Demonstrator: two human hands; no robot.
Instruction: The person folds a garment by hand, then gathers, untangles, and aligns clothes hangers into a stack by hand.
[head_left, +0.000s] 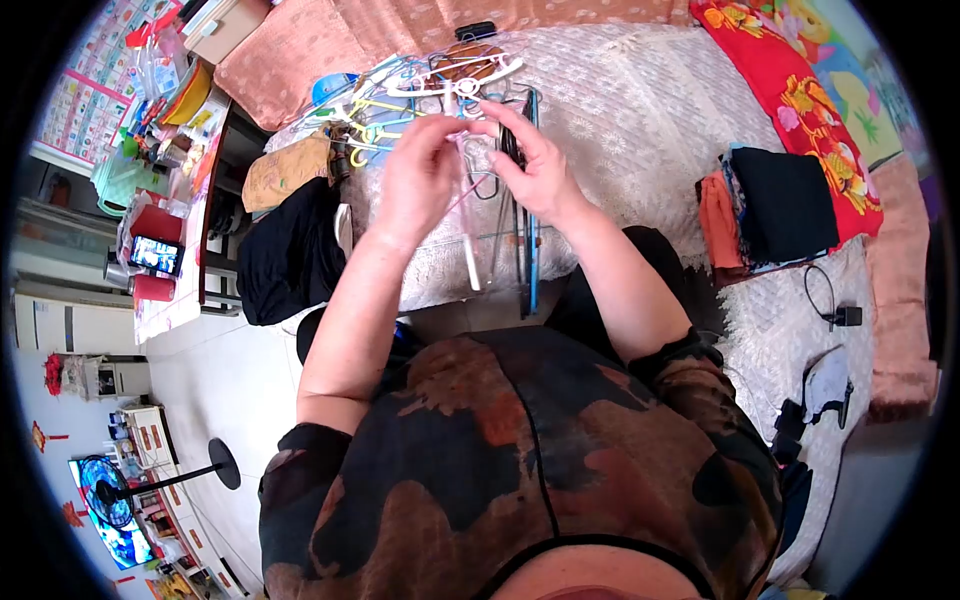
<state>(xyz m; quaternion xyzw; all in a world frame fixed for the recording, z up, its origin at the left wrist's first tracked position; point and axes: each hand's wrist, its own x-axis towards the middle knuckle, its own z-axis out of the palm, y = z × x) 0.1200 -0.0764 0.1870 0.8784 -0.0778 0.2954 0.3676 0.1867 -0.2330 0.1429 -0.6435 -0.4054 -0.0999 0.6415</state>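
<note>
My left hand is closed around a pale pink-and-white clothes hanger, whose light bar points down toward my lap. Just beside it my right hand has its thumb and fingers apart, the fingertips close to the top of that hanger. Whether they touch it I cannot tell. Several dark and blue hangers stand together beneath my right hand, partly covered by it. Beyond both hands lies a tangled heap of white, yellow and blue hangers on the bed.
A cream lace cover spreads over the bed. Folded dark clothes lie at right, beside a red floral quilt. Black clothing and a tan folded cloth lie at left. A cluttered table and a fan stand farther left.
</note>
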